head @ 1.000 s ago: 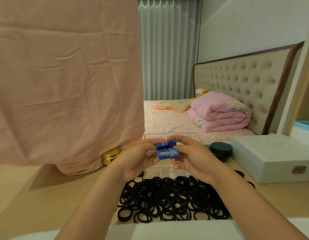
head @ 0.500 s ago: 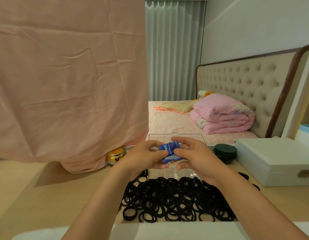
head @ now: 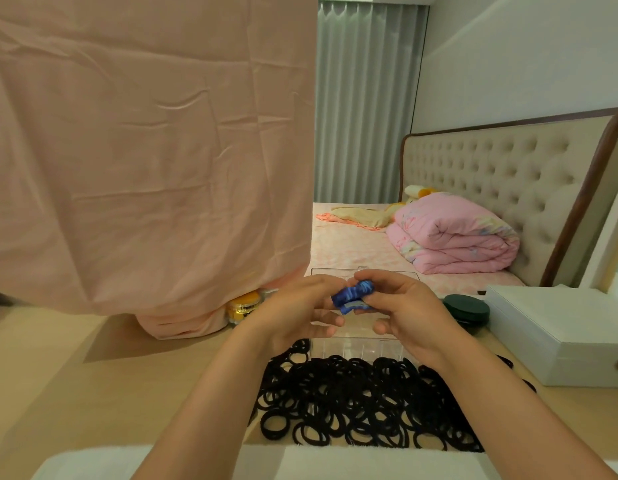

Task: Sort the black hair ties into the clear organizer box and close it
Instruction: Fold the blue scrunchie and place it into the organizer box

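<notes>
A heap of black hair ties [head: 363, 403] lies on the wooden table in front of me. Just behind the heap stands the clear organizer box [head: 359, 348], its lid raised upright; my hands hide much of it. Above the box I hold a small blue marbled clip [head: 354, 296] between both hands. My left hand [head: 300, 310] pinches its left end with the fingertips. My right hand [head: 404, 310] pinches its right end, fingers curled over the top.
A pink cloth [head: 145, 150] hangs over the left and back of the table, with a yellow jar [head: 243, 304] at its foot. A dark green round tin [head: 465, 308] and a white case [head: 560, 334] stand to the right. A bed lies beyond.
The blue clip has turned in my fingers from flat with its metal plate facing me to tilted. Both hands stayed above the box, and the camera tilted a little.
</notes>
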A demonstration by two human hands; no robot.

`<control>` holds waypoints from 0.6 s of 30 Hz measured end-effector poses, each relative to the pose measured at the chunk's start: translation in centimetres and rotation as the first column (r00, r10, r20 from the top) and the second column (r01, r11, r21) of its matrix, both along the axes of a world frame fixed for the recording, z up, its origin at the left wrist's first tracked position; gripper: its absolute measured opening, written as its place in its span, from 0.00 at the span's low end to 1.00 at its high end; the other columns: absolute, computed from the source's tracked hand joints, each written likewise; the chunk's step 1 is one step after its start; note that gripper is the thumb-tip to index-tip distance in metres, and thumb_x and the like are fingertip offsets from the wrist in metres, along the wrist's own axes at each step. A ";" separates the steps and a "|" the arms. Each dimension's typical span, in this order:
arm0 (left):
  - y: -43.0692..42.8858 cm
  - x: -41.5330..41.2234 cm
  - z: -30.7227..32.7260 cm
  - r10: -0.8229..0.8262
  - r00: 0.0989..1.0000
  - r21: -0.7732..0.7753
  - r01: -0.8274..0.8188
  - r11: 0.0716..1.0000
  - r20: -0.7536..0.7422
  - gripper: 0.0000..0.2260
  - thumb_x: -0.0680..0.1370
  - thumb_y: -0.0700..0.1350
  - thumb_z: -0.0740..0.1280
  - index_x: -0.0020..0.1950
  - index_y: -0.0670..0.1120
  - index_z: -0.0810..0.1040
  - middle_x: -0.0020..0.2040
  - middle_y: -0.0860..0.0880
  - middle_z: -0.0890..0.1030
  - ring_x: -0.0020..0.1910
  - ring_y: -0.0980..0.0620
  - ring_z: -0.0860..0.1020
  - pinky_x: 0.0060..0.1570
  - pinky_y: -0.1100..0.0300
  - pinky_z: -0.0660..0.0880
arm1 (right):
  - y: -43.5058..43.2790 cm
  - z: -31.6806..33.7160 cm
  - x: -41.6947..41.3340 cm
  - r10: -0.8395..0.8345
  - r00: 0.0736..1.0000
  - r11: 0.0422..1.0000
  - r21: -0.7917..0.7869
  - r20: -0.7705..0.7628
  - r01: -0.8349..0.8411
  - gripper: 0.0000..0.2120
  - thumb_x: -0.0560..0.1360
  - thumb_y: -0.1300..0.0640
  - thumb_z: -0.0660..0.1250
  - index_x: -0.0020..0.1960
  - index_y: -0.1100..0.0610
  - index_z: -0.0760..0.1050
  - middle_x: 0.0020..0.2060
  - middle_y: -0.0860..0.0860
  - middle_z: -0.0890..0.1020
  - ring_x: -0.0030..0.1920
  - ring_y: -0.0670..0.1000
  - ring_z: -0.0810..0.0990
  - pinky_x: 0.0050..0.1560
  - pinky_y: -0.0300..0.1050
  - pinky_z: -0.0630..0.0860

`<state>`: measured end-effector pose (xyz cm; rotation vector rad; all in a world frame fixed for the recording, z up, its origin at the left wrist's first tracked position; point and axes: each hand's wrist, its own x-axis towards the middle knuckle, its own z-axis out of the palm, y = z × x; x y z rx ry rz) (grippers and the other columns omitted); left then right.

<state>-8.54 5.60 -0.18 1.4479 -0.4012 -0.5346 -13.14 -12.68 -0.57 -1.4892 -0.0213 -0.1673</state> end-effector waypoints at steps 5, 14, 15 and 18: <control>1.5 1.4 -0.5 0.132 0.988 -0.005 -0.132 0.991 0.084 0.08 0.79 0.42 0.71 0.58 0.49 0.80 0.47 0.47 0.84 0.39 0.54 0.80 0.38 0.59 0.76 | 2.4 1.1 1.7 0.059 0.996 0.982 0.181 -0.060 -0.047 0.14 0.79 0.69 0.65 0.60 0.58 0.80 0.51 0.58 0.86 0.47 0.53 0.83 0.39 0.45 0.76; 3.0 2.9 -2.1 0.364 0.910 0.045 -0.380 0.924 0.199 0.08 0.77 0.47 0.73 0.55 0.47 0.83 0.46 0.48 0.83 0.37 0.56 0.79 0.33 0.65 0.75 | 4.9 0.1 4.7 0.068 0.986 0.998 0.002 -0.155 -0.068 0.11 0.79 0.58 0.70 0.61 0.56 0.81 0.53 0.54 0.87 0.54 0.55 0.86 0.55 0.51 0.81; 2.8 3.0 -2.3 0.365 0.906 0.052 -0.384 0.922 0.215 0.08 0.77 0.47 0.74 0.54 0.47 0.82 0.43 0.49 0.82 0.36 0.56 0.78 0.33 0.64 0.74 | 5.0 0.1 4.9 0.060 0.985 0.998 -0.017 -0.160 -0.063 0.10 0.80 0.58 0.69 0.61 0.56 0.81 0.53 0.54 0.87 0.53 0.55 0.86 0.55 0.51 0.81; 2.2 3.2 -3.1 0.343 0.899 0.068 -0.374 0.925 0.273 0.05 0.77 0.48 0.72 0.51 0.49 0.81 0.40 0.51 0.81 0.37 0.55 0.77 0.39 0.58 0.76 | 4.7 0.3 5.5 0.015 0.985 0.990 -0.138 -0.173 -0.039 0.10 0.80 0.59 0.69 0.61 0.60 0.80 0.53 0.57 0.86 0.50 0.56 0.87 0.46 0.49 0.84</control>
